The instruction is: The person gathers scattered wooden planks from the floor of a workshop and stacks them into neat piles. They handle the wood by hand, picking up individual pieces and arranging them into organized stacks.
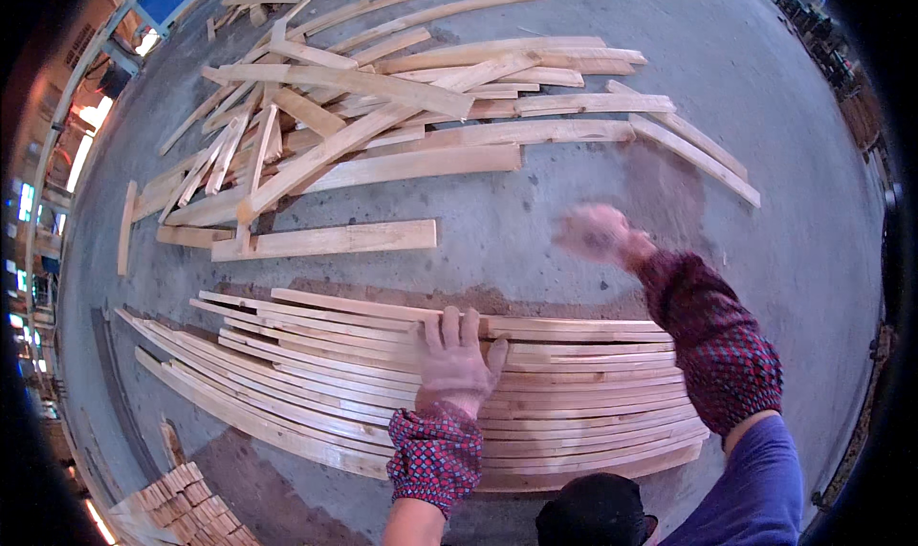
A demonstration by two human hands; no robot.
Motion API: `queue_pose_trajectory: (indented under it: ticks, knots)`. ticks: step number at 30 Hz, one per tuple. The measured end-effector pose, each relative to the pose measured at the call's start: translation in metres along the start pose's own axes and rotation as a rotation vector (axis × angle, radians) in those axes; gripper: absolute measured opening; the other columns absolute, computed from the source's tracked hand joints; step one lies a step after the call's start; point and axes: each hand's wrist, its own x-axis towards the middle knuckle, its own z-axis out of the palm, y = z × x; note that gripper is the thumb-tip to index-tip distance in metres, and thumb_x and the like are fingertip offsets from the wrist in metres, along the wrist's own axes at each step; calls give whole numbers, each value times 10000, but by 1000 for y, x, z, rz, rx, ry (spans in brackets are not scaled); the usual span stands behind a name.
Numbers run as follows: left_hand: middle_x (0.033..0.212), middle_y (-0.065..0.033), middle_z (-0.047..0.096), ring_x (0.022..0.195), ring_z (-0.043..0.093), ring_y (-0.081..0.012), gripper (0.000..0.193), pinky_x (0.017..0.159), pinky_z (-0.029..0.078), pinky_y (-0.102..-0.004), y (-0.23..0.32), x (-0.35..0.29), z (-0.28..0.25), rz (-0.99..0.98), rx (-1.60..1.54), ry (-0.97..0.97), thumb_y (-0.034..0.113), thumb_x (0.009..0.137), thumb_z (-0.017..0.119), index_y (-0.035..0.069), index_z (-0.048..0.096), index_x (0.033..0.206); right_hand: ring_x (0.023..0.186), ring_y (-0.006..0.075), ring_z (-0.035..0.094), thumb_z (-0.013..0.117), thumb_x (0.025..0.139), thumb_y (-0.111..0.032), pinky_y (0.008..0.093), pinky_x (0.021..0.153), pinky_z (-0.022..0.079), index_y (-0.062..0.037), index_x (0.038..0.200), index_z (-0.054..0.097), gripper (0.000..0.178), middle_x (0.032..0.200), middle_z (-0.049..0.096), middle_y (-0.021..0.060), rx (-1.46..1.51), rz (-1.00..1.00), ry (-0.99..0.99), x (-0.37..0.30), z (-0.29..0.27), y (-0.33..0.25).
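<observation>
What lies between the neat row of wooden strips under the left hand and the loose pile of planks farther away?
In the head view, one separate plank on grey concrete floor.

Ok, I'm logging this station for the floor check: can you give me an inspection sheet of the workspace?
Surface: grey concrete floor, dusty, with sawdust patches.
Job's things: neat stack of long wooden slats laid side by side.
Clutter: loose pile of wooden boards scattered beyond; bundle of short wood pieces at lower left.
Hands: left hand gloved, flat on the stack; right hand blurred, raised over the floor, holding nothing visible.
Cables: nothing seen.
Surroundings: bright openings along the left rim; dark objects at upper right, unclear.
</observation>
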Motion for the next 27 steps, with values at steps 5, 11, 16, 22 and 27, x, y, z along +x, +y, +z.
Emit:
queue_pose_trajectory:
  ticks: [5, 11, 16, 22, 27]
  knots:
    - [1252, -156, 467, 1201, 406, -379, 622, 1025, 289, -617, 11, 10, 10, 58, 24, 3, 486, 753, 661, 76, 525, 1201, 1149, 322, 575, 572, 869, -469, 470, 925, 466, -56, 1284, 545, 586, 1272, 584, 144, -113, 301, 407, 136, 9, 27]
    - [1204, -165, 505, 1150, 457, -396, 641, 990, 331, -617, 8, 15, -8, 37, -77, 29, 458, 728, 694, 63, 529, 1205, 1244, 287, 537, 633, 801, -543, 464, 1029, 408, -48, 1307, 551, 712, 1347, 554, 152, -139, 389, 53, 207, -29, 9]
    - [1224, -160, 493, 1162, 454, -400, 634, 1008, 337, -604, 8, 14, -13, 16, -99, 18, 447, 736, 698, 73, 528, 1219, 1007, 360, 666, 786, 584, -616, 458, 847, 541, -10, 1119, 642, 821, 1094, 674, 205, -133, 301, -153, 204, -38, -3]
    - [1224, -153, 475, 1151, 456, -397, 663, 991, 342, -610, 6, 13, -9, 39, -100, 56, 466, 730, 704, 74, 515, 1229, 990, 362, 668, 831, 545, -533, 424, 829, 549, -1, 977, 693, 698, 1022, 680, 239, -30, 247, -183, 191, -15, -22]
    - [1208, -155, 476, 1128, 460, -399, 664, 985, 334, -621, 6, 15, -10, 78, -107, 80, 456, 739, 698, 69, 498, 1240, 1030, 385, 637, 800, 660, -443, 440, 862, 530, 6, 1015, 646, 593, 1058, 650, 231, 31, 276, -31, 174, 5, -39]
